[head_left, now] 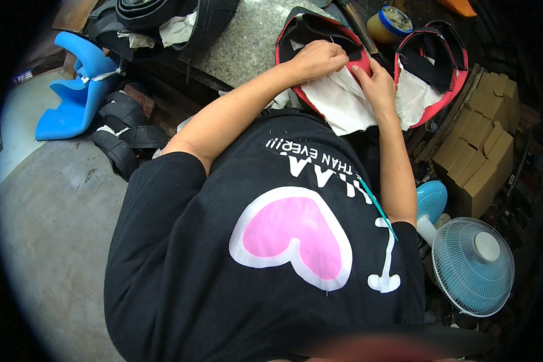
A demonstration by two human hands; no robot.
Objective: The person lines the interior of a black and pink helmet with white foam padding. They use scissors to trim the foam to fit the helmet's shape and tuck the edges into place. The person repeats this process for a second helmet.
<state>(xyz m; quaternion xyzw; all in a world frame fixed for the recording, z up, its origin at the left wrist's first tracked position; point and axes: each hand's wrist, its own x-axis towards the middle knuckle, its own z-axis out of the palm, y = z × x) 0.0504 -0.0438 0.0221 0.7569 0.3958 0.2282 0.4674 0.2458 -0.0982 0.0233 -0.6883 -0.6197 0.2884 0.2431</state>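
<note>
A red and black shoe upper (286, 45) with a loose white fabric lining (332, 99) lies across the bench's near edge, partly over my lap. Above its opening my left hand (321, 59) is closed, fingertips bent down toward the red edge; what they pinch is hidden. Thumb and fingers of my right hand (377, 87) grip the red edge of the same upper from the right side. Just right of that hand rests a second red and black upper (460, 72), with white lining spread at its near side.
A stone slab (244, 51) tops the bench, with black shoe parts (214, 24) at its left. A jar with a blue rim (395, 23) stands beyond the uppers. Blue plastic piece (72, 99) and black sandals (127, 127) lie left; cardboard boxes (479, 136) and a fan (473, 265) stand right.
</note>
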